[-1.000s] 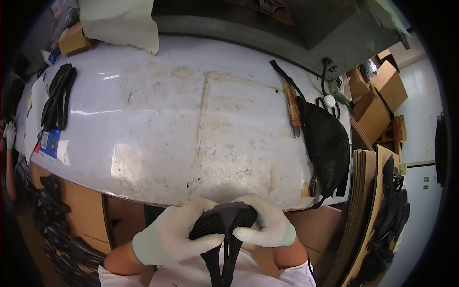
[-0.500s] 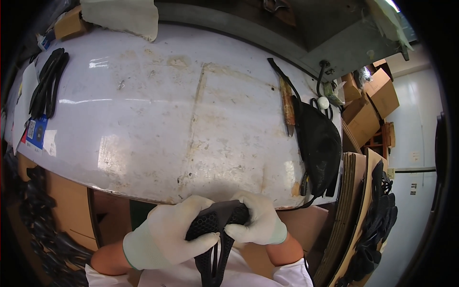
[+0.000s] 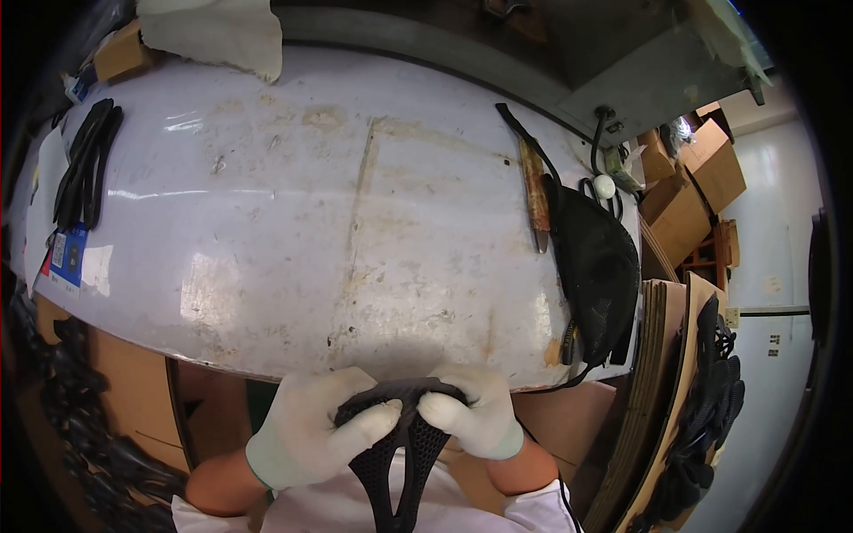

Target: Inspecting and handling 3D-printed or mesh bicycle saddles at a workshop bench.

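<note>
A black bicycle saddle (image 3: 404,457) with a honeycomb surface and a long slot down its middle is held up just off the table's near edge. Its narrow nose points toward me, and its wide end lies between my hands. My left hand (image 3: 320,426), in a white glove with a pale green cuff, grips the left side of the wide end, thumb on top. On the other side my right hand (image 3: 471,409), gloved alike, pinches the wide end with its thumb near the middle. The fingers under the saddle are hidden.
The stained white table (image 3: 267,258) spans the middle. At its right lie a black cloth pouch (image 3: 595,275) and a worn wooden-handled tool (image 3: 535,195); black strips (image 3: 86,164) lie far left. Cardboard boxes holding black parts (image 3: 702,426) and shiny black pieces (image 3: 133,462) flank me.
The saddle has tipped, so more of its honeycomb top and its slot show. Both thumbs have shifted up toward the wide end, and my left hand has moved slightly right.
</note>
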Tool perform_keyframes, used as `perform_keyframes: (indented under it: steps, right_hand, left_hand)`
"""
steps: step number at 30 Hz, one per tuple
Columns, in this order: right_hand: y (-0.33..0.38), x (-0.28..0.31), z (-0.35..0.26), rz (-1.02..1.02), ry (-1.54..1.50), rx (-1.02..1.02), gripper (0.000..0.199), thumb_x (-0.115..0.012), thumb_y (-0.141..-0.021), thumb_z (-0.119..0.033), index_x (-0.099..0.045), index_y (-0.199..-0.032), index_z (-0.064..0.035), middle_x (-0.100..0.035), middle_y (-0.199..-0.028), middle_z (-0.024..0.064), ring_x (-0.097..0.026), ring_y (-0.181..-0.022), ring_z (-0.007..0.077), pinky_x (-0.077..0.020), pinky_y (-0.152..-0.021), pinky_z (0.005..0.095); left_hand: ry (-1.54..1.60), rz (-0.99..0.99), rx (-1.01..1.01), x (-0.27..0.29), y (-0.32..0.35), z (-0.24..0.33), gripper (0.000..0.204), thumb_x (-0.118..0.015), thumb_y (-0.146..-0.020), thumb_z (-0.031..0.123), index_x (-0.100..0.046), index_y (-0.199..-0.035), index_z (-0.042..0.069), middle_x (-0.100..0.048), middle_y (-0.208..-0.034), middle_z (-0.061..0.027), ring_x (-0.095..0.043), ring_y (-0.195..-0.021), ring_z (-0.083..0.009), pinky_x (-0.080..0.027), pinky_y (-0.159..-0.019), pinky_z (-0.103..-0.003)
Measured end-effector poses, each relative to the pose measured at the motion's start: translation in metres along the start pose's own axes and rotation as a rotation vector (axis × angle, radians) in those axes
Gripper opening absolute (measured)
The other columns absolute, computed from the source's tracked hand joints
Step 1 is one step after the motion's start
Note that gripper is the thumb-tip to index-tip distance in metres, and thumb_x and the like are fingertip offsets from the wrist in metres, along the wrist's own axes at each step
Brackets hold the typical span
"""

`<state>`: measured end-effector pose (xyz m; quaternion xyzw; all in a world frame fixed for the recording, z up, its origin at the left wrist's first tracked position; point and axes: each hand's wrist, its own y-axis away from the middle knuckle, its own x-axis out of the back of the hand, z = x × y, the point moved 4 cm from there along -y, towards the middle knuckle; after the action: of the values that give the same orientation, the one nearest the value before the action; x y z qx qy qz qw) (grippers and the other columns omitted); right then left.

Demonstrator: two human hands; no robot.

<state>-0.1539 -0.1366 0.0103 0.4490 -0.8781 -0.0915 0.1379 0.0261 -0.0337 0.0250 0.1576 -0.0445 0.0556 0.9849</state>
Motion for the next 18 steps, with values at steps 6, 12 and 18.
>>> perform_keyframes:
  steps: [6,12,18]
  right_hand:
    - [0.012,-0.013,0.036,0.149,-0.218,0.139,0.064,-0.054,-0.101,-0.051,-0.072,-0.1,0.01,-0.07,-0.082,0.016,-0.068,-0.072,0.0224,-0.0514,-0.066,0.0342]
    - [0.011,-0.014,0.052,-0.026,-0.454,0.051,0.086,-0.044,-0.102,-0.069,-0.064,-0.123,0.0119,-0.072,-0.111,0.0202,-0.07,-0.101,0.0246,-0.0537,-0.087,0.0361]
    - [-0.01,0.005,0.014,-0.029,-0.257,0.059,0.095,-0.024,-0.103,-0.075,-0.062,-0.127,0.0091,-0.069,-0.121,0.0225,-0.065,-0.114,0.0337,-0.0485,-0.1,0.0443]
  left_hand:
    - [0.18,-0.001,-0.002,0.006,0.002,-0.021,0.035,-0.077,-0.087,0.027,-0.071,-0.098,-0.005,-0.065,-0.067,-0.0111,-0.062,-0.06,-0.0167,-0.051,-0.059,-0.031]
    - [0.282,-0.138,-0.271,0.004,-0.002,-0.033,0.056,-0.063,-0.094,0.047,-0.07,-0.096,-0.008,-0.069,-0.077,-0.0132,-0.065,-0.066,-0.0234,-0.053,-0.064,-0.036]
    - [-0.462,0.365,-0.664,-0.001,0.008,0.014,0.032,-0.071,-0.086,0.026,-0.073,-0.098,-0.003,-0.073,-0.09,-0.016,-0.074,-0.085,-0.0286,-0.058,-0.078,-0.04]
